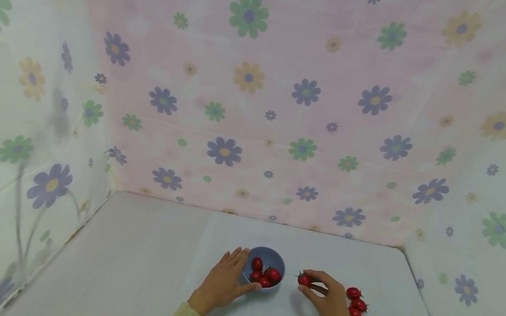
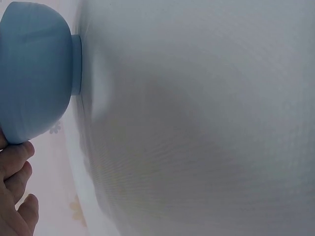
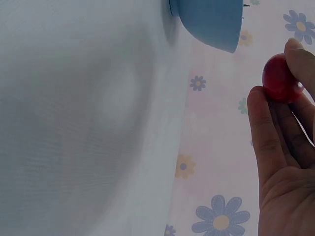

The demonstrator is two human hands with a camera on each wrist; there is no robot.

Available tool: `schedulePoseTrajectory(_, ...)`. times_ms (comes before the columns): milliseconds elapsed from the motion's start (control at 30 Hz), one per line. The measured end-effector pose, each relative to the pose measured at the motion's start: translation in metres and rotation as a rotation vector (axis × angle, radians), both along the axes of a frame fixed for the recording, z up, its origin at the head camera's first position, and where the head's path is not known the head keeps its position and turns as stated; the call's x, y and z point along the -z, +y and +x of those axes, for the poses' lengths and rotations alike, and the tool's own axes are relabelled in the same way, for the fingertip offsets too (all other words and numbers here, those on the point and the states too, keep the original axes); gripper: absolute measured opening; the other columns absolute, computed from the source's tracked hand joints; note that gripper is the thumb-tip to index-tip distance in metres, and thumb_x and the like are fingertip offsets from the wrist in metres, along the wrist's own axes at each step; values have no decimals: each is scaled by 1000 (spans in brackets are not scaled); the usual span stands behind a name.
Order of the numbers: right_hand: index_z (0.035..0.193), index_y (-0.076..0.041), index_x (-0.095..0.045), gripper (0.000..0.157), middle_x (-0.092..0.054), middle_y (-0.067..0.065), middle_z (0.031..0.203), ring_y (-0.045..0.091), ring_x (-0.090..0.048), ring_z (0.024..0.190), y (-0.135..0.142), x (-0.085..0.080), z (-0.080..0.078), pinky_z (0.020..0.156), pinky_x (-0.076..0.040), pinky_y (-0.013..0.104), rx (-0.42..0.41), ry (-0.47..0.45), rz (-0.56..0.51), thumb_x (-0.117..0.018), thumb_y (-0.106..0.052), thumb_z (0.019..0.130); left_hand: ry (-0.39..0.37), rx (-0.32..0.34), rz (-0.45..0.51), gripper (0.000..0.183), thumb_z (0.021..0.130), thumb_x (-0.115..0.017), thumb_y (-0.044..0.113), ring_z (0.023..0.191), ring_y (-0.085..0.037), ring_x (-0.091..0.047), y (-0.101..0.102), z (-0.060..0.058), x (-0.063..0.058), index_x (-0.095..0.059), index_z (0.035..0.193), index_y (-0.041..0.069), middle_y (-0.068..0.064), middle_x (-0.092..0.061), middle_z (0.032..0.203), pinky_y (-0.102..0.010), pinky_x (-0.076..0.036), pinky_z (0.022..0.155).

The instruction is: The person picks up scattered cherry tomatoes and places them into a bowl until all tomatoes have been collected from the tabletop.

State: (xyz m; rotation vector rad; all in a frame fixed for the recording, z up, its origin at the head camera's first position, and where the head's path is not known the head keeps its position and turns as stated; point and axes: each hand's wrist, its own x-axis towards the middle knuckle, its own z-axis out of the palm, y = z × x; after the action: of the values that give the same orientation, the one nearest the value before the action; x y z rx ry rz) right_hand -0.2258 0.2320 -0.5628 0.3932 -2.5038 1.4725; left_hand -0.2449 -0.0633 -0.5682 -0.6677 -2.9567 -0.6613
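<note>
A blue bowl [image 1: 284,265] stands upright on the table with several red cherry tomatoes [image 1: 265,282] inside. My left hand [image 1: 222,281] rests against the bowl's left side, fingers nearly straight along the rim and thumb reaching toward its front. In the left wrist view, fingertips [image 2: 22,150] meet the outside of the bowl near its rim. Just right of the bowl, my right hand [image 1: 328,302] pinches one cherry tomato [image 3: 279,78] between thumb and fingers, raised above the table. Its green stem end points toward the bowl in the head view.
Three more cherry tomatoes [image 1: 359,305] lie in a short row on the white-covered table [image 1: 131,266], right of my right hand. Flower-patterned cloth walls [image 1: 262,99] enclose the table at the back and both sides.
</note>
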Motion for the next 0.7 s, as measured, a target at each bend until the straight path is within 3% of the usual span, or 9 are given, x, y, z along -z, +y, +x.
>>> schedulePoseTrajectory(267,121,-5,-71,38,-74,6,112,18,-69,102,-9,-3,-8,86,-62,32,-62,7,-57,-82,-6,84,16,3,-13,96,93,-56,70,151,-33,-33,1,0,0,-38,155,-1,-16,-40,160,-53,-28,123)
schedulePoseTrajectory(700,121,-2,-71,38,-74,6,112,13,-69,102,-31,-5,-22,87,-62,31,-129,54,-76,-82,-9,85,20,4,-7,96,93,-56,68,152,-33,-31,0,2,-3,-37,155,-2,-17,-38,161,-53,-28,124)
